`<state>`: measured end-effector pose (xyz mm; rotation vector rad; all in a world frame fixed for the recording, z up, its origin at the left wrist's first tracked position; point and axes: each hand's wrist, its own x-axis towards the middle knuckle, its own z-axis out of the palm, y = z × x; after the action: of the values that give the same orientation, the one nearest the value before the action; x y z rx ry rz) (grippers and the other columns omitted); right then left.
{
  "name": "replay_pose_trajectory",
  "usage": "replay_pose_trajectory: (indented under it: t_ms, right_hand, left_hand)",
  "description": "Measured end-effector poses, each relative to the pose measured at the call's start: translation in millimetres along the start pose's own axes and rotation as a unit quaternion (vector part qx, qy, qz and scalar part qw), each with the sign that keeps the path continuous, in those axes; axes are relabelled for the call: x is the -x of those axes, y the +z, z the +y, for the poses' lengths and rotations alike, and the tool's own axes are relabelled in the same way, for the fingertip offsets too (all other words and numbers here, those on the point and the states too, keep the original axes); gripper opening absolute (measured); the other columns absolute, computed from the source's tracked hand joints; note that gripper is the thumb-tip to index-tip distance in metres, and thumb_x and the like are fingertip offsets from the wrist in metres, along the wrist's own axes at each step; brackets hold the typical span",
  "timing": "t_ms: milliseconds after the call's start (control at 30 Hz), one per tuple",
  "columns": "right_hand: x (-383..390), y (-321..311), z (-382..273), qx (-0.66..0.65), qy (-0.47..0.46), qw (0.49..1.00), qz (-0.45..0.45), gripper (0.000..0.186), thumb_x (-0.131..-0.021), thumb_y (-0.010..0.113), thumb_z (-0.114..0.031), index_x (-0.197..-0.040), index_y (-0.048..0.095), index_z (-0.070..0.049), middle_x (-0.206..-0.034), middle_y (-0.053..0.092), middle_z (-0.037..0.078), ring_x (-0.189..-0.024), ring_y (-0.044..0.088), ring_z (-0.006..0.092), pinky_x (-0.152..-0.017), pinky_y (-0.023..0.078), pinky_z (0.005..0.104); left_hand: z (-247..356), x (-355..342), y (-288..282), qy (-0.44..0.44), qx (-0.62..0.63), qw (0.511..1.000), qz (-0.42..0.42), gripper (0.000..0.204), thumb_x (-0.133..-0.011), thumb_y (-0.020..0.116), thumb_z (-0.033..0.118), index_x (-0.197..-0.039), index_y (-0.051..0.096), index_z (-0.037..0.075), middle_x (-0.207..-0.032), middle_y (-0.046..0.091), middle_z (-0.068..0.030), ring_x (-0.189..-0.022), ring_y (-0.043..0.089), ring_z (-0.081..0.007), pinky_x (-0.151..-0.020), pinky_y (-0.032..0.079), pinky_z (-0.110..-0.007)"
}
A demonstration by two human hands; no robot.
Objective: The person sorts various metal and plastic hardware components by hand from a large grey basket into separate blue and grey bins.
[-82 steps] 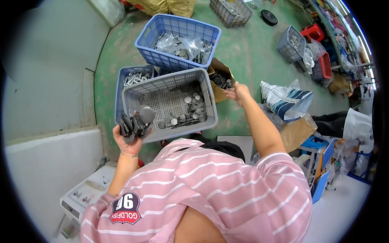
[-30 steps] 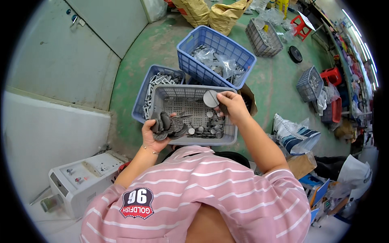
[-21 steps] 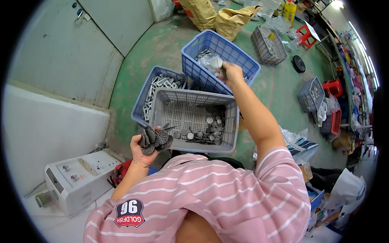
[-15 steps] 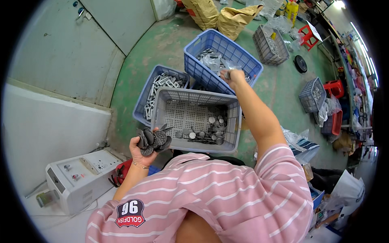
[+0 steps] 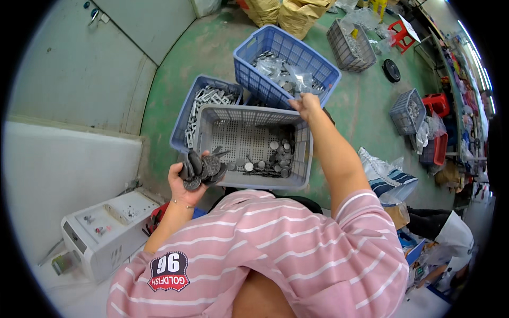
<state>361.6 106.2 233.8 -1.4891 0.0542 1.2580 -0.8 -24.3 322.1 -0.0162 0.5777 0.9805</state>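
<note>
Now the right hand [image 5: 307, 106], upper centre, looks emptied, suggesting one drop-off done, closure unclear; the left hand [image 5: 183, 192], centre-left, clutches dark-grey round discs [image 5: 210, 166].

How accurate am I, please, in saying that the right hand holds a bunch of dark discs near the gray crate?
The side is wrong: the head view shows the left hand holding the bunch of dark discs near the gray crate.

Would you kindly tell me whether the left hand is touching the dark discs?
Touching: the head view plainly shows the left hand cupped around the dark discs, which lie against its fingers.
</note>
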Motion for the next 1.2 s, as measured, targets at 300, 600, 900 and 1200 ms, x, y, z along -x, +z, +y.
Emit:
replay_pose_trajectory:
  t_ms: [300, 600, 900, 1200]
  right_hand:
    - [176.0, 28.4, 36.4, 0.227, -0.186, 0.809, -0.509, 0.022, -0.079, 0.061, -0.005, -0.1, 0.059, -0.002, -0.089, 0.059, 0.004, -0.082, 0.056, 0.0103, -0.068, 0.046, 0.0245]
    - [215.4, 8.8, 27.0, 0.253, -0.454, 0.755, -0.399, 0.012, -0.079, 0.059, 0.001, -0.09, 0.061, 0.004, -0.082, 0.057, 0.006, -0.067, 0.055, 0.0102, -0.058, 0.045, 0.021]
    - [204.5, -16.4, 6.8, -0.095, -0.195, 0.939, -0.268, 0.013, -0.088, 0.05, -0.009, -0.092, 0.056, 0.002, -0.085, 0.06, 0.01, -0.072, 0.062, 0.0185, -0.062, 0.056, 0.0306]
    - [186.3, -83.4, 6.3, -0.168, -0.21, 0.928, -0.257, 0.01, -0.087, 0.049, -0.004, -0.096, 0.05, 0.0, -0.093, 0.058, 0.012, -0.081, 0.062, 0.0222, -0.068, 0.055, 0.0322]
  left_hand:
    - [-2.7, -10.9, 31.0, -0.051, -0.011, 0.997, -0.052, 0.062, -0.065, 0.057, 0.035, -0.111, 0.049, -0.006, -0.111, 0.052, -0.0202, -0.103, 0.051, -0.0343, -0.093, 0.036, -0.053]
    - [-21.1, -19.1, 48.4, -0.117, 0.008, 0.988, -0.103, 0.059, -0.065, 0.058, 0.031, -0.112, 0.051, -0.003, -0.116, 0.051, -0.0206, -0.105, 0.052, -0.0332, -0.094, 0.038, -0.049]
    - [-33.3, -36.2, 53.4, -0.125, 0.011, 0.984, -0.13, 0.025, -0.073, 0.053, 0.022, -0.094, 0.063, 0.011, -0.119, 0.051, -0.0161, -0.114, 0.045, -0.0349, -0.09, 0.039, -0.055]
    - [-48.8, -48.9, 49.2, -0.115, -0.005, 0.99, -0.08, 0.024, -0.075, 0.053, 0.017, -0.096, 0.061, 0.007, -0.115, 0.052, -0.0165, -0.116, 0.041, -0.0357, -0.094, 0.034, -0.058]
